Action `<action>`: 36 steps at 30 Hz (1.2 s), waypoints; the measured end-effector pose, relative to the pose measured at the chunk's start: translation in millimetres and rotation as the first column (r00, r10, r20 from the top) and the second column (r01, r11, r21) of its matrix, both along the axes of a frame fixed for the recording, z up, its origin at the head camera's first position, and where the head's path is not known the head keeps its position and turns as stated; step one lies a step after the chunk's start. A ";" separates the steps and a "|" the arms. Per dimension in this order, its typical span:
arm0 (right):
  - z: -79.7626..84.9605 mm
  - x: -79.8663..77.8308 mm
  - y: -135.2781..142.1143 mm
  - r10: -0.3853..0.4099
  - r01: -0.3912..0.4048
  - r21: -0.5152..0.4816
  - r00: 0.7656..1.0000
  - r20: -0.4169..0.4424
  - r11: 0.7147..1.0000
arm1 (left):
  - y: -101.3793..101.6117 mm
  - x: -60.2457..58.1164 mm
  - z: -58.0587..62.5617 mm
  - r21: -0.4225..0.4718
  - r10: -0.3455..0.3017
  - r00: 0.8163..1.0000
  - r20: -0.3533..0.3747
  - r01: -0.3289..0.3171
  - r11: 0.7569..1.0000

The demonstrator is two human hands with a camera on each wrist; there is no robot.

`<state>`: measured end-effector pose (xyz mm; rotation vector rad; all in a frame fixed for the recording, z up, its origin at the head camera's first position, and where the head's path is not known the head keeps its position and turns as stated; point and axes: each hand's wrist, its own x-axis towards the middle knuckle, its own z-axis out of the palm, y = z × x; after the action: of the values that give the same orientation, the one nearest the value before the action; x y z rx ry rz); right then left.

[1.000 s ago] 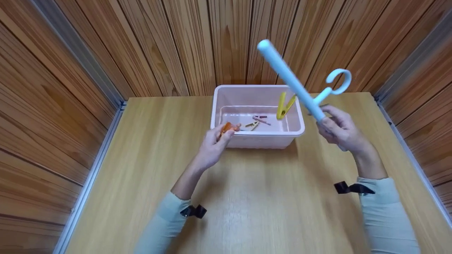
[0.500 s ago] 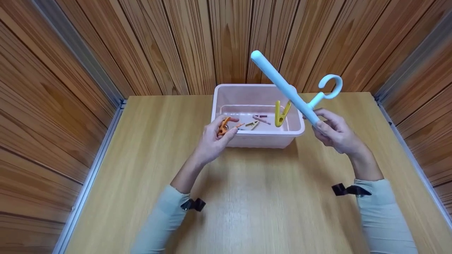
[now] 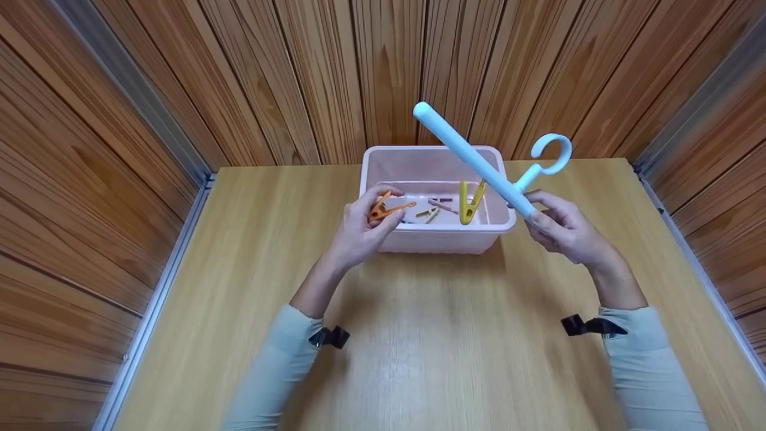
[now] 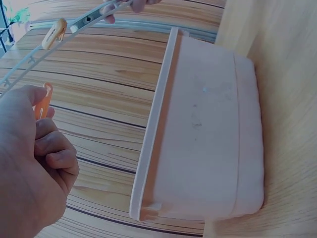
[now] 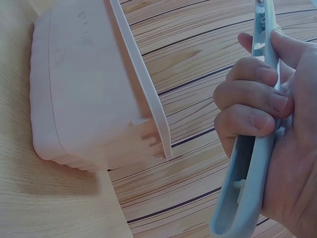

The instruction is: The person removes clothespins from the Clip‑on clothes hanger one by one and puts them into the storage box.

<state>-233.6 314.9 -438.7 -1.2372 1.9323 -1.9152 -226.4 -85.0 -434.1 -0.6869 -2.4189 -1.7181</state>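
Observation:
My left hand pinches an orange clothespin between thumb and fingers, over the near left rim of the pink plastic bin. In the left wrist view its orange end pokes up past the thumb. A light blue clothes hanger slants in the air, gripped near its lower end by my right hand. The hook of the hanger points to the right. A yellow clothespin is clipped on the hanger's bar and hangs over the bin; the left wrist view shows this yellow clothespin on the bar too.
On the bin's floor lie a pink clothespin and a pale yellow clothespin. The bin stands at the back of the wooden table, close to the wood-plank wall. Plank walls rise on both sides.
My right hand has brought the hanger lower and to the left, with the yellow clothespin on it. In my left fingers the orange clothespin has turned, its outline now showing clearly.

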 end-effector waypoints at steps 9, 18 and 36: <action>1.3 3.2 0.5 -0.052 0.050 0.080 0.998 0.023 0.996 | 2.8 -15.5 7.0 -0.036 0.020 1.000 0.002 -0.020 0.999; -2.2 1.2 0.7 -0.057 0.054 0.109 0.998 0.017 0.993 | 8.1 -36.2 9.6 -0.076 -0.007 1.000 -0.013 0.006 0.997; -7.6 -1.2 1.2 -0.028 0.026 0.103 0.999 0.017 0.994 | 19.4 -67.0 7.8 -0.049 0.015 0.999 0.052 -0.012 0.999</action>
<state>-234.8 316.2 -446.2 -1.1669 2.0211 -1.8078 -293.4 -65.6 -426.3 -0.6379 -2.5016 -1.6983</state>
